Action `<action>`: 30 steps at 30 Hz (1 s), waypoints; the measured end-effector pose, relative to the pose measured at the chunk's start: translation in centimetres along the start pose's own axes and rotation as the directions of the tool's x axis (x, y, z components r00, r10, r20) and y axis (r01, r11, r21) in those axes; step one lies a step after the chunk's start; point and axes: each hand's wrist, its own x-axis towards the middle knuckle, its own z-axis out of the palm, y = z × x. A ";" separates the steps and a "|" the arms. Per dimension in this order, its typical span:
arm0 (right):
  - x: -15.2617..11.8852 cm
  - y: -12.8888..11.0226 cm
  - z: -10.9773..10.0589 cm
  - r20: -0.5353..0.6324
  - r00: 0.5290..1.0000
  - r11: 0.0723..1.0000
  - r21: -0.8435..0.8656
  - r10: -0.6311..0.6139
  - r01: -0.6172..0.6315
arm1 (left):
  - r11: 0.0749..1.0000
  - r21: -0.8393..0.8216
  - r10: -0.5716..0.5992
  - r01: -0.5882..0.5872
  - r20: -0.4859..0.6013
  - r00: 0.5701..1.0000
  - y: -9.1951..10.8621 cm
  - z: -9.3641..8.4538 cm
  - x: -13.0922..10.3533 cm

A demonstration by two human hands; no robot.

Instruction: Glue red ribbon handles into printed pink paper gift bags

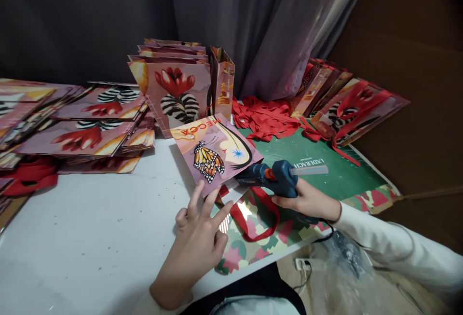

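A paper gift bag (pixel 213 153) printed with a butterfly lies tilted in front of me, its near opening partly raised. My left hand (pixel 200 233) has its fingers spread, the tips at the bag's near edge. My right hand (pixel 316 200) is wrapped round the handle of a dark blue glue gun (pixel 284 178), a clear glue stick (pixel 313 170) jutting from its back. The gun's nozzle reaches into or behind the bag's opening; its tip is hidden. A red ribbon handle (pixel 246 228) loops out from the bag's near side onto a patterned sheet (pixel 269 245).
Flat bags (pixel 83 136) are stacked at the left by a red ribbon roll (pixel 34 175). Upright bags (pixel 181 83) stand behind. A red ribbon heap (pixel 267 117) and bags with handles (pixel 356 107) lie at the back right. A power strip (pixel 302 264) is below the table edge.
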 end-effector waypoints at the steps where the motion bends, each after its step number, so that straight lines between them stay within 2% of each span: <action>1: 0.0 -0.1 0.2 0.013 1.000 1.000 0.014 0.007 -0.007 | 1.000 0.000 0.000 0.000 0.002 1.000 0.0 -0.1 0.0; 5: 0.1 -0.4 1.1 0.052 0.997 0.995 0.081 0.054 -0.058 | 1.000 -0.008 -0.014 0.014 0.018 1.000 0.0 -0.3 0.0; 10: -0.1 -0.5 1.2 -0.008 0.999 0.995 0.090 0.033 -0.032 | 0.999 -0.031 -0.029 0.030 0.023 0.999 0.0 -0.3 0.1; 14: -0.9 -0.1 0.9 0.085 0.996 0.989 0.146 0.005 -0.018 | 0.998 -0.046 -0.033 0.034 0.021 0.999 0.1 -0.3 0.2; 23: -1.9 1.1 2.1 -0.100 0.993 0.991 0.118 -0.059 0.070 | 0.999 -0.041 -0.005 0.005 -0.019 1.000 0.1 -0.1 0.1; 30: -1.5 1.7 2.5 -0.123 0.989 0.990 0.103 -0.086 0.099 | 0.999 -0.039 -0.008 0.008 -0.004 1.000 0.1 -0.1 0.2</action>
